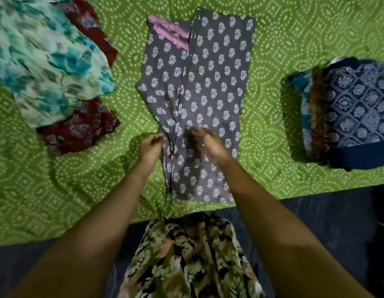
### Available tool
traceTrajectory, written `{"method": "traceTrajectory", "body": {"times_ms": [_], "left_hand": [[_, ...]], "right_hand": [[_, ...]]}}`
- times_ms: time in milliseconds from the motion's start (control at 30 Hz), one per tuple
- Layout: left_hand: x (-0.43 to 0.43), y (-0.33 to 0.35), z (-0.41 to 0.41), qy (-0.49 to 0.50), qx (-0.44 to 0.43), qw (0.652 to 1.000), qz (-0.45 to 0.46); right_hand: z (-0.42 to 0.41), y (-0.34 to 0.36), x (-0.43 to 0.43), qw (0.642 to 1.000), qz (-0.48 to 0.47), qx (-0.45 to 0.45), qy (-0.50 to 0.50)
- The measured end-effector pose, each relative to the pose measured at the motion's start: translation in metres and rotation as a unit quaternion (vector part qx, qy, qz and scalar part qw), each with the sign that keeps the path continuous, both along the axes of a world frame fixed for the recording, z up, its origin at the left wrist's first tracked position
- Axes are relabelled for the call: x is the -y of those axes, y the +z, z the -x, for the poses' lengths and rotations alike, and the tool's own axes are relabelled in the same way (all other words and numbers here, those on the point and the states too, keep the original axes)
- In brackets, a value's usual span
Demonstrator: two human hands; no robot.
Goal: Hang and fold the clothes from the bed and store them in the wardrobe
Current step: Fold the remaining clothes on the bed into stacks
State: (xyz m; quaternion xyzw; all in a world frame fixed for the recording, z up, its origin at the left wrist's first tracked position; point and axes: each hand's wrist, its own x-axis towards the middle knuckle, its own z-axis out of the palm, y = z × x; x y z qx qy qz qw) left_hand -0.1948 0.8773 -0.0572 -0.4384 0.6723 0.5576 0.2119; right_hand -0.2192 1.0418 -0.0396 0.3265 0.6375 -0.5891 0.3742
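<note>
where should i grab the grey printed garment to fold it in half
Take the grey garment by the two corners of its near hem, coming from the near edge of the bed. It lies flat, long and narrow, running away from that edge, so lifting that end should carry it over toward the pink trim.

No writing, label, brand, number or sign is legible anywhere. The grey printed garment and the green bedsheet carry only patterns, no lettering.
</note>
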Motion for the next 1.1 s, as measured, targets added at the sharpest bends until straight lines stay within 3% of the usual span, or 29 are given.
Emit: {"method": "traceTrajectory", "body": {"times_ms": [133, 400, 567, 733, 833, 933, 1000, 1100], "left_hand": [[0.022, -0.012, 0.042, 0.084, -0.004, 0.996, 0.003], [0.030, -0.028, 0.105, 0.119, -0.039, 0.986, -0.114], [0.023, -0.025, 0.125, 0.139, -0.010, 0.978, -0.159], [0.010, -0.010, 0.136, 0.109, -0.091, 0.989, -0.030], [-0.016, 0.006, 0.139, 0.000, -0.178, 0.983, 0.033], [-0.054, 0.012, 0.137, -0.226, -0.243, 0.941, 0.070], [-0.075, 0.011, 0.136, -0.385, -0.239, 0.887, 0.088], [-0.093, -0.005, 0.131, -0.615, -0.157, 0.766, 0.103]], "right_hand": [[0.037, -0.014, 0.033, 0.999, 0.014, -0.027, -0.038], [0.068, -0.037, 0.057, 0.993, -0.031, -0.045, -0.102], [0.064, -0.038, 0.050, 0.988, -0.028, -0.058, -0.137], [0.063, -0.036, 0.049, 0.988, -0.015, -0.052, -0.142], [0.060, -0.033, 0.044, 0.980, 0.026, -0.057, -0.190], [0.050, -0.034, 0.031, 0.963, 0.024, -0.092, -0.253], [0.044, -0.039, 0.019, 0.949, -0.051, -0.117, -0.289], [0.037, -0.046, -0.002, 0.918, -0.194, -0.162, -0.306]]}}
